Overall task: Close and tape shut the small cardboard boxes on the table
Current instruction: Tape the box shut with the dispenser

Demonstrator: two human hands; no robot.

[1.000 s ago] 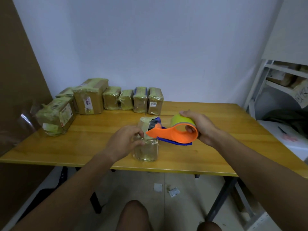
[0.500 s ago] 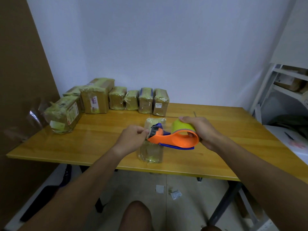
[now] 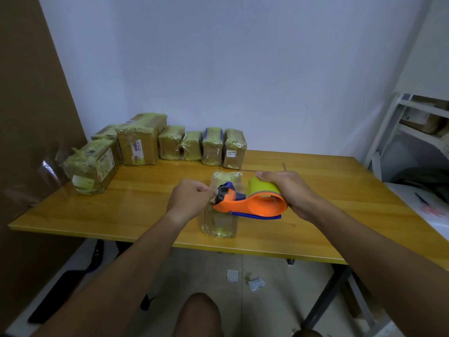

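While dispenser [image 3: 250, 205] hides box [image 3: 220, 222], taped parcels [image 3: 170, 144] line wall behind

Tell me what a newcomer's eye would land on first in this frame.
The bright orange tape dispenser with its yellow-green tape roll, gripped in the right hand at the centre of the wooden table. The left hand pinches at its blade end, above a tape-wrapped box near the front edge. A row of wrapped boxes lines the far-left wall side.
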